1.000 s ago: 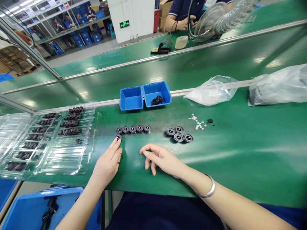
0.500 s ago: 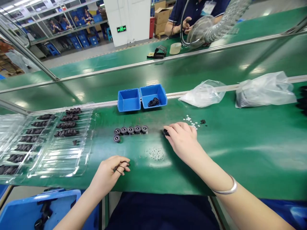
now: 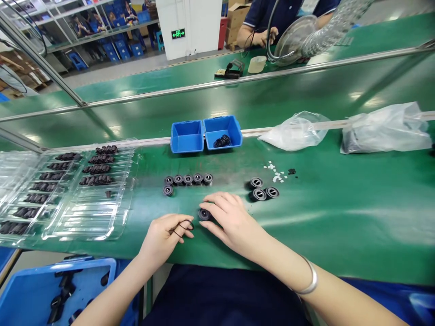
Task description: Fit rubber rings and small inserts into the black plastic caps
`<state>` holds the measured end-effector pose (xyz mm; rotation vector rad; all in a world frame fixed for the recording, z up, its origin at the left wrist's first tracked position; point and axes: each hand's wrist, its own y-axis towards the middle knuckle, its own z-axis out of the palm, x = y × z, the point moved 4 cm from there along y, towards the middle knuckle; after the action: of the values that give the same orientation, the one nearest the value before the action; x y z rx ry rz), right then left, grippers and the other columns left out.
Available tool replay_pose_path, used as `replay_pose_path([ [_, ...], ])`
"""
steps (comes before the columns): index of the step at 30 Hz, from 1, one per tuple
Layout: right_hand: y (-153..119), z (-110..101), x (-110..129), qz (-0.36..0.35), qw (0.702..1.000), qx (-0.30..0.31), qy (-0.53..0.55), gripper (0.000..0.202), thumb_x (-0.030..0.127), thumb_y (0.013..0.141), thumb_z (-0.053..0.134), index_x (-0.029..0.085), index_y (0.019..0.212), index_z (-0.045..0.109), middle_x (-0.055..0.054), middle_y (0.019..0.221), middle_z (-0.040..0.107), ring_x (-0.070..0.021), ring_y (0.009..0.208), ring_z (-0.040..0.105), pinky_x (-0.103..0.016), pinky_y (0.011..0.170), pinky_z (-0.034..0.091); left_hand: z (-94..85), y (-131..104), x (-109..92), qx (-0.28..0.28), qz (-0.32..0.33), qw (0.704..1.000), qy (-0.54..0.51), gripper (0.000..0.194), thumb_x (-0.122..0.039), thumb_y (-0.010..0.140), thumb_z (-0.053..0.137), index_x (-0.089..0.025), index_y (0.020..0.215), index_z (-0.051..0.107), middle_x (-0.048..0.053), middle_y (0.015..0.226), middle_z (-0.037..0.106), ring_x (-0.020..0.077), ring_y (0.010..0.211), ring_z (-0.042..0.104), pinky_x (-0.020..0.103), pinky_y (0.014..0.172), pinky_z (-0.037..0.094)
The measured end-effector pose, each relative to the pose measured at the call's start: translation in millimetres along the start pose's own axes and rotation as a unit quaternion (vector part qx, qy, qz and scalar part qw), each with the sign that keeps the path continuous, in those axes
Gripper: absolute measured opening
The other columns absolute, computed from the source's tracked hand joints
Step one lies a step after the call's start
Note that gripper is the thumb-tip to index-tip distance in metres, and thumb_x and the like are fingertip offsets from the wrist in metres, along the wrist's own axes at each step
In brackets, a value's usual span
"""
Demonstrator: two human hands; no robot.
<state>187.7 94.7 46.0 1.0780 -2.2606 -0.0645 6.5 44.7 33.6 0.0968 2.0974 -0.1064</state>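
Note:
My left hand (image 3: pixel 169 233) is closed on black rubber rings (image 3: pixel 181 227), which hang about its fingers above the green table. To its right, my right hand (image 3: pixel 227 216) grips a black round cap-like part (image 3: pixel 204 214) that stands on the tabletop, its ringed face showing. Beyond my right hand are three similar black round parts (image 3: pixel 259 194) with a slot-like mark on top. Farther left stand several more round parts (image 3: pixel 188 179) in a row, with one part (image 3: pixel 167 190) in front of the row's left end.
Two blue bins (image 3: pixel 186 137) stand at the table's back, the right bin (image 3: pixel 239 133) with black rings (image 3: pixel 222 141) in it. Clear trays (image 3: pixel 90 213) of black parts lie left. Small white pieces (image 3: pixel 277 174) and plastic bags (image 3: pixel 299 131) are right. A co-worker (image 3: pixel 258 36) sits opposite.
My right hand has moved left and nearer to me with a black round part, toward my left hand. Three round parts it had covered now show. The left hand still holds the rings.

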Motion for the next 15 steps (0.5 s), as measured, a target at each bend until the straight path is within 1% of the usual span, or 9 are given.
replay_pose_path([
  [3,5,-3,5,0.018,0.994,-0.001,0.109,0.017,0.033,0.093,0.058,0.019,0.101,0.061,-0.011,0.113,0.059,-0.0244,0.108,0.051,-0.043,0.092,0.040,-0.2,1,-5,-0.009,0.030,0.999,0.011,0.022,-0.027,0.094,0.052,-0.018,0.104,0.071,0.003,0.079,0.072,0.0090,0.055,0.067,0.019,0.052,0.059],
  [6,9,0,7,0.024,0.979,0.001,0.203,0.009,0.028,0.091,0.061,0.020,0.088,0.061,-0.008,0.110,0.059,-0.0221,0.107,0.052,-0.041,0.093,0.042,0.8,2,-10,-0.016,0.065,0.997,0.027,0.020,-0.025,0.094,0.053,-0.019,0.101,0.071,0.002,0.075,0.072,0.0078,0.052,0.065,0.018,0.052,0.058],
  [8,11,3,5,0.035,0.968,-0.004,0.250,0.009,0.024,0.092,0.060,0.020,0.084,0.061,-0.007,0.106,0.059,-0.0206,0.105,0.054,-0.040,0.093,0.043,1.0,2,-12,-0.019,0.077,0.996,0.027,0.020,-0.024,0.094,0.053,-0.019,0.102,0.071,0.001,0.073,0.072,0.0081,0.052,0.064,0.018,0.052,0.058],
  [11,14,3,-3,0.066,0.955,-0.001,0.290,0.012,0.024,0.092,0.059,0.020,0.081,0.061,-0.007,0.103,0.058,-0.0195,0.103,0.055,-0.037,0.091,0.044,0.5,1,-12,-0.014,0.079,0.997,0.013,0.021,-0.022,0.094,0.053,-0.019,0.107,0.070,0.002,0.076,0.073,0.0089,0.057,0.067,0.018,0.054,0.059],
  [15,15,-1,-14,0.103,0.948,-0.004,0.302,0.013,0.025,0.091,0.059,0.019,0.079,0.060,-0.005,0.099,0.057,-0.0178,0.097,0.057,-0.035,0.090,0.043,-1.1,1,-7,-0.013,0.070,0.997,0.002,0.023,-0.019,0.095,0.052,-0.020,0.109,0.069,0.003,0.083,0.075,0.0097,0.063,0.069,0.019,0.058,0.060],
])
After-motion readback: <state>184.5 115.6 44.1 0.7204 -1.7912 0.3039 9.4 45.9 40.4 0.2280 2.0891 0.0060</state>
